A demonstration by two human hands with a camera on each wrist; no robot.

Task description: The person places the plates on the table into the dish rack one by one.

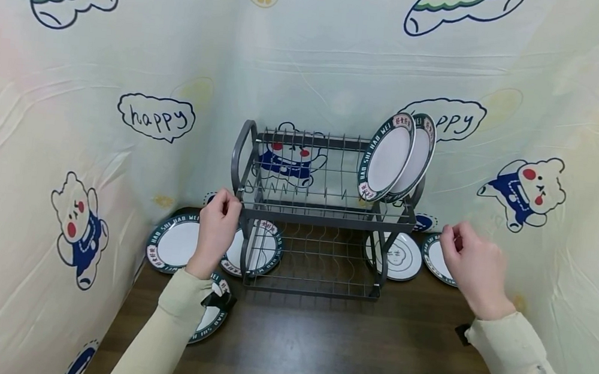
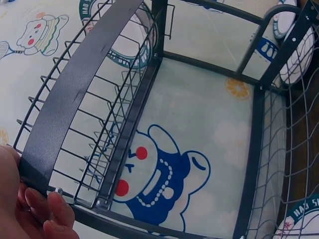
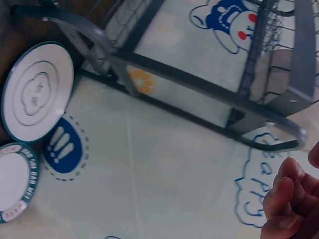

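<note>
A dark grey two-tier dish rack point(image 1: 323, 220) stands on the table near the back wall. Two plates with green lettered rims, a front one point(image 1: 387, 157) and one behind it point(image 1: 417, 156), stand on edge at the right end of its upper tier. My left hand point(image 1: 217, 227) grips the rack's left side frame; in the left wrist view, the fingers point(image 2: 60, 209) curl around the bar. To the right of the rack and apart from it, my right hand point(image 1: 473, 267) holds nothing. Its fingers point(image 3: 281, 191) are loosely curled near the frame's end in the right wrist view.
On the brown tabletop point(image 1: 317, 345), several plates lie left of the rack, including a far-left plate point(image 1: 172, 241) and one point(image 1: 261, 249) behind the rack's left leg. At right lie an upside-down plate point(image 1: 400, 257) and another plate point(image 1: 435, 260). Printed cloth point(image 1: 312, 50) hangs behind.
</note>
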